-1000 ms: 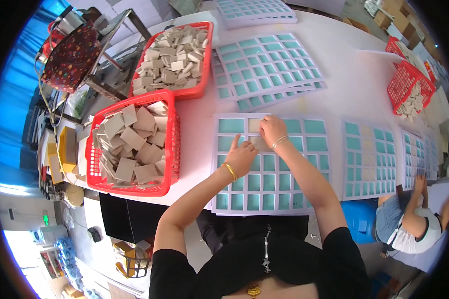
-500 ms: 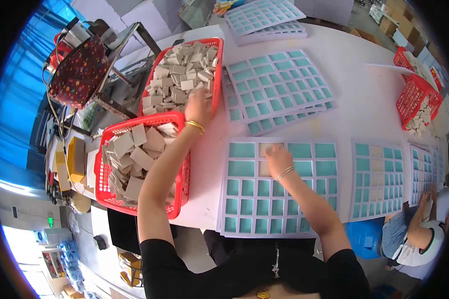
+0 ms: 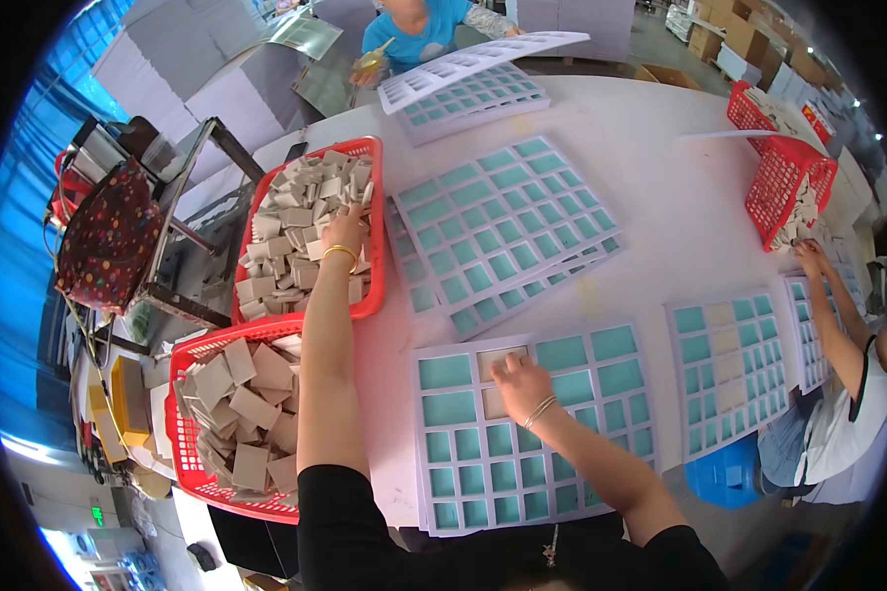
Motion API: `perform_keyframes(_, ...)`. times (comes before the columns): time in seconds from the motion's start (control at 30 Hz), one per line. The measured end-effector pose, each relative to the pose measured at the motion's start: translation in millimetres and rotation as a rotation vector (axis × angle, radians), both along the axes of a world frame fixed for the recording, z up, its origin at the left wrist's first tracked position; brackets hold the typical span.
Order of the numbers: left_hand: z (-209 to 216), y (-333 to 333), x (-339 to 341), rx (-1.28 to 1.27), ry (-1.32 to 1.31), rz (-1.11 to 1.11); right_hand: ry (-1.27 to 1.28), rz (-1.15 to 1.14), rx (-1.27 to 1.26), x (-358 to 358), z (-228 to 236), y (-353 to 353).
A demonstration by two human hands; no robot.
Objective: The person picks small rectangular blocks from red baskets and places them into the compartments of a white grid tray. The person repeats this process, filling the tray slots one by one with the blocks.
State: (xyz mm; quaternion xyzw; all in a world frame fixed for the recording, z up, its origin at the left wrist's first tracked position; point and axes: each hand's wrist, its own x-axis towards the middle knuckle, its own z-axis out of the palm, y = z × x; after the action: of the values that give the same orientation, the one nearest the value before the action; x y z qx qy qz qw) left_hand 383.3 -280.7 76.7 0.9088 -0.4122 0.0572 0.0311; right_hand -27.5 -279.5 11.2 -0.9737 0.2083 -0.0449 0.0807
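My left hand (image 3: 344, 234) reaches into the far red basket (image 3: 375, 167), among small flat beige pieces (image 3: 291, 217). Its fingers are partly lost among them, so I cannot tell whether it grips one. My right hand (image 3: 524, 388) is closed, knuckles up, over a white grid board (image 3: 432, 352) with teal-bottomed cells. Its fingertips are at two top-row cells that hold beige rectangles, one flat rectangle (image 3: 500, 361) showing beyond the fingers. What the fingers hold, if anything, is hidden.
A near red basket (image 3: 180, 419) holds larger beige pieces. More grid boards (image 3: 503, 217) lie stacked ahead, another grid board (image 3: 727, 369) to the right. Across the table, a person in blue (image 3: 429, 34) holds a brush and a tilted board. A co-worker's hands (image 3: 810, 258) are by red baskets at right.
My view has shifted, and both my hands stay at the same basket and board. The person across has come into view, lifting the top board. The right-hand co-worker's hands moved to the basket's pieces.
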Motion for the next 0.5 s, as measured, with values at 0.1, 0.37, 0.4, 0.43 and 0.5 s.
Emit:
perform_keyframes(0.1, 1.8, 5.2, -4.9, -0.007, -0.042, -0.062, -0.032, 0.007, 0.016, -1.5, 0.3, 0.1)
perform_keyframes(0.37, -0.9, 38.1, 11.0, -0.424, -0.072, -0.036, -0.05, -0.006, 0.032, 0.4, -0.8, 1.6)
perform_keyframes(0.4, -2.4, 43.2, 15.6, -0.519, -0.091, -0.045, -0.066, -0.014, 0.039, 0.6, -3.2, 1.9)
perform_keyframes(0.43, -7.4, 50.1, 27.1, -0.719, 0.194, -0.012, -0.088, -0.013, 0.049, 3.4, -3.9, 3.9)
perform_keyframes(0.5, -17.6, 64.1, 49.2, -1.102, 0.773, 0.05, -0.071, 0.007, 0.067, 10.5, -0.9, 6.2)
